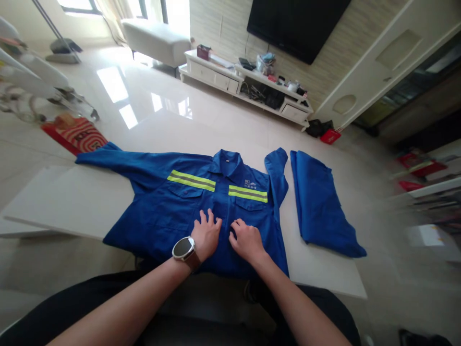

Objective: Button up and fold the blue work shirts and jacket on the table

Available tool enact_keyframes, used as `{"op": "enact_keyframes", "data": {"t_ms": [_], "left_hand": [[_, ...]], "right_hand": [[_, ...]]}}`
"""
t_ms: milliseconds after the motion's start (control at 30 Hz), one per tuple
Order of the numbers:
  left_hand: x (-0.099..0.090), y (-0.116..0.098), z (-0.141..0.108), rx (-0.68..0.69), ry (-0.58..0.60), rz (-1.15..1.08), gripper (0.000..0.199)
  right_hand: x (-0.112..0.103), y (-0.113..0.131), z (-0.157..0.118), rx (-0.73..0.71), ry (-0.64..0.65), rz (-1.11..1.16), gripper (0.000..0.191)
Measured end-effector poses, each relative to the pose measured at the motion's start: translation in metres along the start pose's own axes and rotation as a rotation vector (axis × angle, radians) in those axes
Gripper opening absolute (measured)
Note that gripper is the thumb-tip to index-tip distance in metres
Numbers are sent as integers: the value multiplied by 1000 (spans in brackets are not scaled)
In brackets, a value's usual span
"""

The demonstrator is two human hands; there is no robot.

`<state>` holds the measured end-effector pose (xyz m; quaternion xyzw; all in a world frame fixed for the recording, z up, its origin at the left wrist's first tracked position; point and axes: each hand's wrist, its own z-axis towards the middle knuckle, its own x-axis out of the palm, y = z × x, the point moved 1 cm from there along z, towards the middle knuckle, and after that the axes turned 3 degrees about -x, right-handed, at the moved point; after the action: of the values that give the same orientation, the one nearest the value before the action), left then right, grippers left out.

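A blue work jacket (162, 206) with yellow-green reflective chest bands lies front side up across the white table, its collar at the far side. Its sleeve on the left stretches out straight, while the one on the right is bent in beside the body. My left hand (206, 234), below a wristwatch, rests on the jacket front left of the button placket with fingers spread. Just right of the placket, my right hand (248, 239) touches the cloth with its fingers curled; whether it pinches any fabric is hard to make out.
Folded blue cloth (317, 202) lies on the right part of the white table (46, 197). A red patterned bag (77, 134) stands at the table's far left. Beyond the floor are a white TV cabinet (212, 72) with clutter and a grey bench (154, 41).
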<state>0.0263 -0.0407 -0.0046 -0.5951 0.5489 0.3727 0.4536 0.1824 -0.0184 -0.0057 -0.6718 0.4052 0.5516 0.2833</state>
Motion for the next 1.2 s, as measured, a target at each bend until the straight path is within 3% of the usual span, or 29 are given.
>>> {"op": "enact_keyframes", "data": {"t_ms": [167,333,433,567,700,833,967,1067,1200], "left_hand": [[-4,-17,2,-67,-10,-78,47],[-17,-44,0,9,29,-173,51],[-27,-55,-4,48,42,-189,51],[-42,-54,-9,122,99,-214,42],[-48,-52,-10,245,155,-250,39],[-40,-59,-9,275,206,-251,41],[-25,-73,-3,275,264,-304,44],[-17,-78,3,205,282,-369,48],[-15,-79,9,136,327,-382,52]], "right_hand": [[-4,1,6,31,9,-34,27],[-4,-14,15,44,-32,36,30],[1,-46,23,135,-206,188,29],[1,-110,46,270,-461,268,27],[-19,-170,91,440,-376,146,30],[-45,-211,151,538,-332,102,35],[-55,-230,201,623,-283,109,52],[-54,-236,222,682,-231,125,66],[-63,-242,225,715,-225,148,55]]}}
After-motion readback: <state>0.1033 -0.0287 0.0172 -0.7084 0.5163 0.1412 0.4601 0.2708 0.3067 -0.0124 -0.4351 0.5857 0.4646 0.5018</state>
